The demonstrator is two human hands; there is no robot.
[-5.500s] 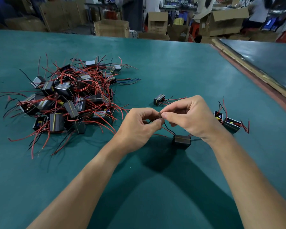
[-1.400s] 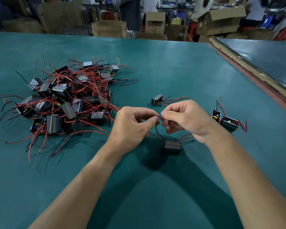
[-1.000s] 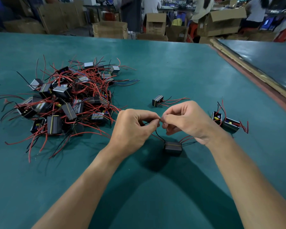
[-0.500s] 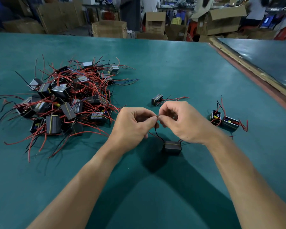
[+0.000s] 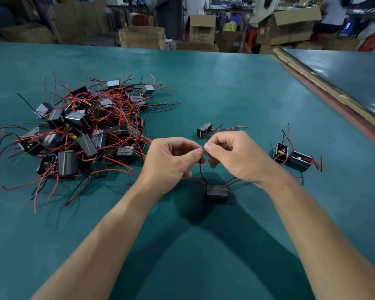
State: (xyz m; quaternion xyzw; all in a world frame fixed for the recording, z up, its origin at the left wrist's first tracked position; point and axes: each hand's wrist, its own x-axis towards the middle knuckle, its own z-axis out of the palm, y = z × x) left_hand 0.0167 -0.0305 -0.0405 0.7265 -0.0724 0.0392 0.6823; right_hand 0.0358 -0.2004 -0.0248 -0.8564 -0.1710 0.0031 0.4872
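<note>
Just above a small black module [image 5: 217, 190] lying at the table's [image 5: 225, 87] near middle, its black wire [image 5: 200, 172] is pinched at the tip by left hand [image 5: 171, 163] and right hand [image 5: 236, 161], and could be torn loose if tugged too hard.

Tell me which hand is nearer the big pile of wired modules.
Left. The left hand sits just right of the pile; the right hand is farther right, beyond the left hand.
</note>
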